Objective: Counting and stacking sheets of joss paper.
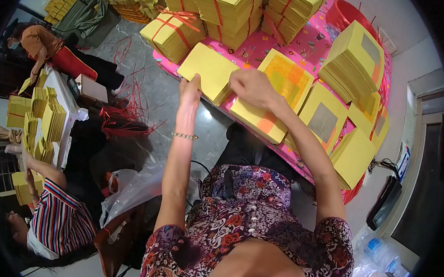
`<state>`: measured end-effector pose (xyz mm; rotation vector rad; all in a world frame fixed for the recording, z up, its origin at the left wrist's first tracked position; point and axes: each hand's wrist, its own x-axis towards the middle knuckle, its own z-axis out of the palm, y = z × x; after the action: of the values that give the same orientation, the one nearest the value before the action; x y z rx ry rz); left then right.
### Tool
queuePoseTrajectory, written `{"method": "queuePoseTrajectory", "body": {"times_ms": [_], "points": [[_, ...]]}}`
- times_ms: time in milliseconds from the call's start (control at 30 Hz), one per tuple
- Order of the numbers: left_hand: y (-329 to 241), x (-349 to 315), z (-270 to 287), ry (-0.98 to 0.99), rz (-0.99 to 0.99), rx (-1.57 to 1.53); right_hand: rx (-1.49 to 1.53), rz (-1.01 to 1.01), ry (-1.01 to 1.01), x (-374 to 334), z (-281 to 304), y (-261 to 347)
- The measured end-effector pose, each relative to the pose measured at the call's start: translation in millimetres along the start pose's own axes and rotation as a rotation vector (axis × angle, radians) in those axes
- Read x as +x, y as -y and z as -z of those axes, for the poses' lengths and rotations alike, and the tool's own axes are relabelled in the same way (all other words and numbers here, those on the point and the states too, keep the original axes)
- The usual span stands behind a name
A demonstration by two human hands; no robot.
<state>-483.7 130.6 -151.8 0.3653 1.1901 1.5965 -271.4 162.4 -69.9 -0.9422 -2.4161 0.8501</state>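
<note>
A thick stack of plain yellow paper (pixel 208 70) lies tilted at the front left edge of the pink table. My left hand (pixel 190 90) grips its near left corner, with the thumb on the top sheet and the other fingers out of sight. Fingers curled, my right hand (pixel 254 88) is at the stack's right end; what it pinches, if anything, is hidden. Under the right wrist and just beside it sits a second yellow stack (pixel 255 121), whose top sheet has an orange and gold printed patch.
Red-tied yellow bundles (pixel 223 13) stand at the back of the pink patterned table (pixel 304 57). More yellow stacks (pixel 354 60) and a red basket (pixel 341 14) are on the right. Two people work at a white table (pixel 65 115) on the left. Red strings (pixel 128 113) litter the floor.
</note>
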Motion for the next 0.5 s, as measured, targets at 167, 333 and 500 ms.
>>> {"method": "queuePoseTrajectory", "body": {"times_ms": [167, 333, 500], "points": [[0, -3, -9, 0.015, -0.027, 0.069, -0.06, -0.017, -0.352, 17, 5, -21], [6, -2, -7, -0.017, -0.104, 0.166, -0.134, -0.085, -0.223, 27, -6, -33], [13, 5, 0, 0.004, -0.16, 0.198, -0.157, -0.1, -0.169, 37, -17, -36]]}}
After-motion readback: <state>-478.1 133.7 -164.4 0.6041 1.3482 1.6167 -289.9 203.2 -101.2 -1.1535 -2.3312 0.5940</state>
